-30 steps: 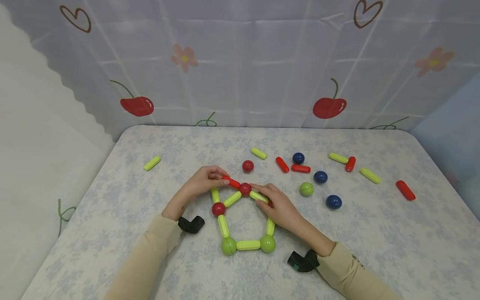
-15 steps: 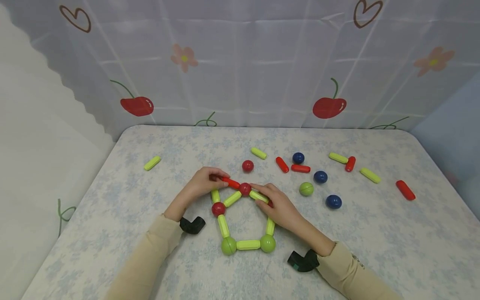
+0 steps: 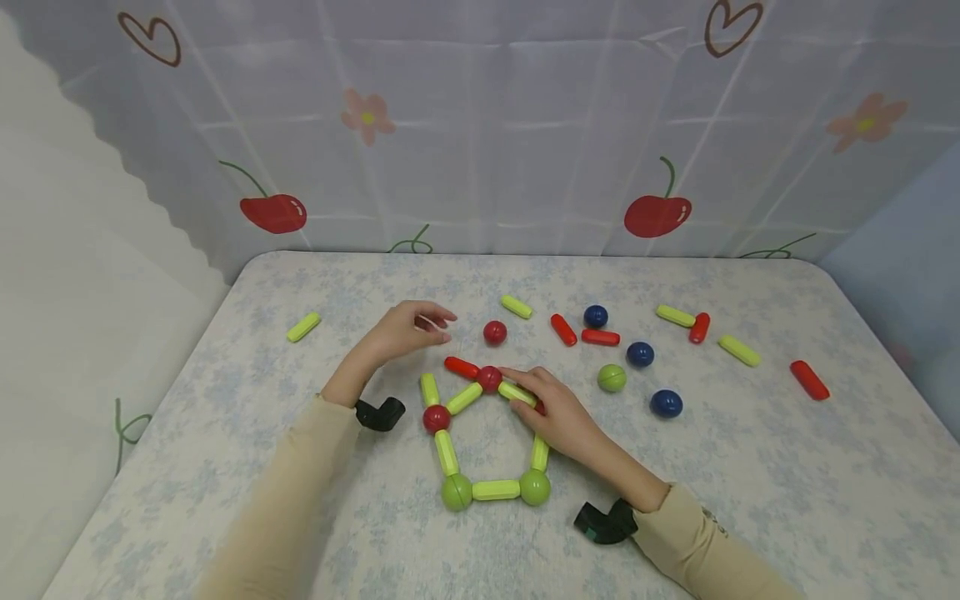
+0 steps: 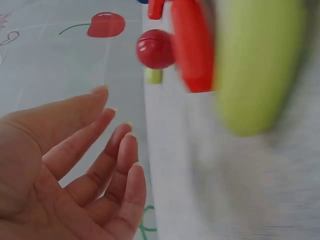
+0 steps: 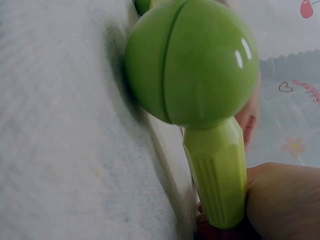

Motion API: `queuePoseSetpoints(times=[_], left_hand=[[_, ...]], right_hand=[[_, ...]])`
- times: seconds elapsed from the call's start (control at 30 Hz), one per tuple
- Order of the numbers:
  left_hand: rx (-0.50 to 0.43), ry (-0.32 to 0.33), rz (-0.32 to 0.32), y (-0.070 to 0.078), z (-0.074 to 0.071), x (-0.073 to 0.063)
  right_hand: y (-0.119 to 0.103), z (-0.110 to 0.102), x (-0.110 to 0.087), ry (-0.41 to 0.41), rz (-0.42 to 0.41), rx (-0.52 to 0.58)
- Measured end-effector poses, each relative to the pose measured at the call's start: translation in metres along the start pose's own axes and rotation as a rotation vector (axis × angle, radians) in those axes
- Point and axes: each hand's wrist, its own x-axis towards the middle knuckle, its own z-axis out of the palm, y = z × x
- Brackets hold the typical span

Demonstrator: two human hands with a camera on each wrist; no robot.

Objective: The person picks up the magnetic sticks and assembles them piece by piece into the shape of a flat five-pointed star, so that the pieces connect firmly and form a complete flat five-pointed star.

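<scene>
A five-sided frame of toy building rods and balls lies on the table. Its top corner is a red ball point(image 3: 490, 380), its left corner another red ball point(image 3: 437, 419). Green balls point(image 3: 535, 487) form the bottom corners. A red rod point(image 3: 461, 367) juts up-left from the top ball, and a yellow-green rod point(image 3: 429, 389) stands off the left one. My left hand point(image 3: 405, 329) is above the red rod, fingers loosely bent and holding nothing. My right hand point(image 3: 558, 412) straddles the upper-right yellow-green rod point(image 3: 517, 393) with thumb and index finger, partly hiding the red ball at the right corner.
Beyond the frame lie a loose red ball point(image 3: 495, 333), several blue balls point(image 3: 641, 355), a green ball point(image 3: 612, 377), and scattered red rods point(image 3: 810, 380) and yellow-green rods point(image 3: 303, 327). Black wrist devices point(image 3: 606, 522) sit by both cuffs. A printed curtain point(image 3: 480, 150) hangs behind the table.
My left hand has let go of the red rod and moved up and away from it. The red rod stays against the top red ball. My right hand keeps its place.
</scene>
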Motion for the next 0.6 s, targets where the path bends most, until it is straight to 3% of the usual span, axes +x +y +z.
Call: queuePoseSetpoints(times=[0.13,0.3,0.6], left_hand=[[0.010,-0.033,0.039,0.014,-0.004,0.025],[0.029,-0.136,-0.007,0.023,0.007,0.051],[0.139,-0.229,-0.075,0.031,0.027,0.067]], right_hand=[[0.001,0.001,0.000,0.002,-0.003,0.006],[0.001,0.002,0.001,-0.015,0.011,0.014],[0.001,0.000,0.000,-0.003,0.005,0.014]])
